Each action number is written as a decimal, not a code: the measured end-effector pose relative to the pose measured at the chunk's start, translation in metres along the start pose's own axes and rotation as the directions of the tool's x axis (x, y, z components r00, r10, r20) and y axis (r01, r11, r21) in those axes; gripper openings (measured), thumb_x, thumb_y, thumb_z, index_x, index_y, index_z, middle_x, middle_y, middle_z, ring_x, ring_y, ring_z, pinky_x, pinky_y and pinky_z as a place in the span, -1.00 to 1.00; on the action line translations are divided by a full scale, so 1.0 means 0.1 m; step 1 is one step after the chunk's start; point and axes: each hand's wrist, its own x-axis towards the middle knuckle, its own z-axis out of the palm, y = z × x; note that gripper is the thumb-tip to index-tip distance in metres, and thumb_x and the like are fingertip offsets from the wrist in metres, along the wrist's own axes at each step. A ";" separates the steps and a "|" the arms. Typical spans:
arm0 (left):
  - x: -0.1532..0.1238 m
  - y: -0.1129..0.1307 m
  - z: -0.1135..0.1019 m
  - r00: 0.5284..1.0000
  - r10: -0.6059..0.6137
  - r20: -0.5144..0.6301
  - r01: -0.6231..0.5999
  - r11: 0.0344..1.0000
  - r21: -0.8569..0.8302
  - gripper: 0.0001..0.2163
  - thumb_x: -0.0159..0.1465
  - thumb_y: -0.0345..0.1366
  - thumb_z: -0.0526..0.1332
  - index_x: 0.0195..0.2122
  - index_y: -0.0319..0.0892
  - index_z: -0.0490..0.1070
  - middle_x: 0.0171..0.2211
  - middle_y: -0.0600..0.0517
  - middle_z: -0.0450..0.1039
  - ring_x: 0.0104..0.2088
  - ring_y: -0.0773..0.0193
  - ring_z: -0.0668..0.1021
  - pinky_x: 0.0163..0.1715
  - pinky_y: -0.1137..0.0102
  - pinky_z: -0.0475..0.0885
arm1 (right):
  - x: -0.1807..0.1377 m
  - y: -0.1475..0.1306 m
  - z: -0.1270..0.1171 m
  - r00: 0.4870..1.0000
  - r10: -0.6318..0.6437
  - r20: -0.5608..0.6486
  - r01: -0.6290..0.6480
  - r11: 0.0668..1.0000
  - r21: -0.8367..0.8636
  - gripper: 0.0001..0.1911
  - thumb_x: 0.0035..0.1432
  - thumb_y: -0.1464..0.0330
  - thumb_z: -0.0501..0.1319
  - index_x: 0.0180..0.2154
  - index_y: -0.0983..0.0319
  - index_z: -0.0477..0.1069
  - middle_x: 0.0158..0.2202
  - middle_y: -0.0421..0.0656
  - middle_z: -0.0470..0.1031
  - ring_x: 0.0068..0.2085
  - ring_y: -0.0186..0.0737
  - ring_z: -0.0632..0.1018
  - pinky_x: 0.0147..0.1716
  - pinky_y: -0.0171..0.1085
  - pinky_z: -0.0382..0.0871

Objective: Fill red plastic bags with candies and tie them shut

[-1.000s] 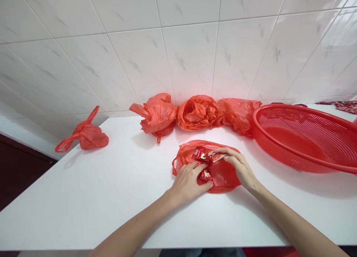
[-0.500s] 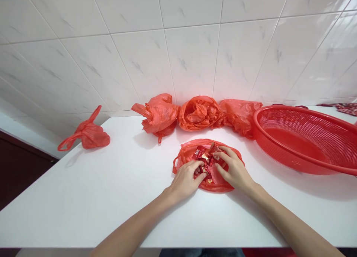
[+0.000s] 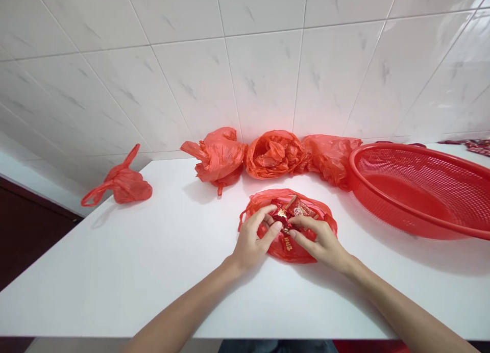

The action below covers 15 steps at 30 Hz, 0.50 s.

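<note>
A red plastic bag (image 3: 325, 213) lies opened out on the white table, with several small red-and-gold wrapped candies inside. My left hand (image 3: 252, 238) curls over the bag's left part, thumb and fingers closed around a shiny red wrapped candy (image 3: 281, 219). From the right, my right hand (image 3: 321, 241) pinches the same candy's near right side with thumb and forefinger. Just behind my right fingertips rests a flatter red packet (image 3: 300, 208) with a printed pattern. Another wrapped candy (image 3: 287, 244) with gold lettering lies below my hands. Fingers hide part of the held candy.
Three bunched red plastic bags (image 3: 274, 154) stand along the tiled wall. A tied red bag (image 3: 132, 185) sits at the table's left edge. On the right is a large red perforated basket (image 3: 406, 225); patterned dark red cloth (image 3: 478, 147) lies behind it.
My left hand has shifted slightly up and turned around the candy. My right fingers have come down and left off the printed packet, closing on the candy by my left hand.
</note>
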 end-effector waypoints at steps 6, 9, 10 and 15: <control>0.05 0.04 -0.02 0.991 -0.102 0.089 0.120 0.969 -0.216 -0.69 0.35 -0.10 0.21 -0.41 -0.19 0.55 -0.41 0.02 0.51 -0.34 0.26 0.51 -0.24 0.38 0.41 | 0.00 -0.06 0.01 0.993 0.075 0.094 -0.088 0.985 0.149 -0.75 0.33 0.17 0.20 -0.25 0.23 0.48 -0.32 -0.17 0.57 -0.32 -0.23 0.53 -0.30 -0.30 0.41; 0.05 0.10 -0.02 0.981 -0.178 0.079 0.194 0.929 -0.315 -0.66 0.31 -0.05 0.26 -0.46 -0.21 0.53 -0.47 0.05 0.48 -0.39 0.29 0.47 -0.31 0.41 0.38 | -0.01 -0.05 0.02 0.986 0.089 0.138 -0.112 0.979 0.170 -0.68 0.31 0.12 0.22 -0.33 0.24 0.46 -0.40 -0.20 0.49 -0.38 -0.28 0.46 -0.37 -0.32 0.34; 0.05 0.12 -0.02 0.976 -0.200 0.088 0.218 0.908 -0.358 -0.65 0.30 -0.03 0.28 -0.47 -0.21 0.52 -0.48 0.05 0.47 -0.41 0.30 0.46 -0.32 0.41 0.38 | -0.01 -0.05 0.02 0.982 0.098 0.160 -0.129 0.973 0.191 -0.66 0.32 0.11 0.21 -0.34 0.24 0.45 -0.41 -0.20 0.48 -0.38 -0.28 0.45 -0.37 -0.32 0.33; 0.05 0.15 -0.04 0.939 -0.266 0.219 0.344 0.738 -0.581 -0.62 0.24 0.00 0.35 -0.53 -0.21 0.50 -0.55 0.07 0.47 -0.49 0.32 0.47 -0.35 0.40 0.43 | 0.00 -0.06 0.02 0.957 0.104 0.270 -0.219 0.871 0.441 -0.67 0.35 0.13 0.20 -0.30 0.25 0.50 -0.40 -0.19 0.49 -0.34 -0.28 0.48 -0.28 -0.30 0.38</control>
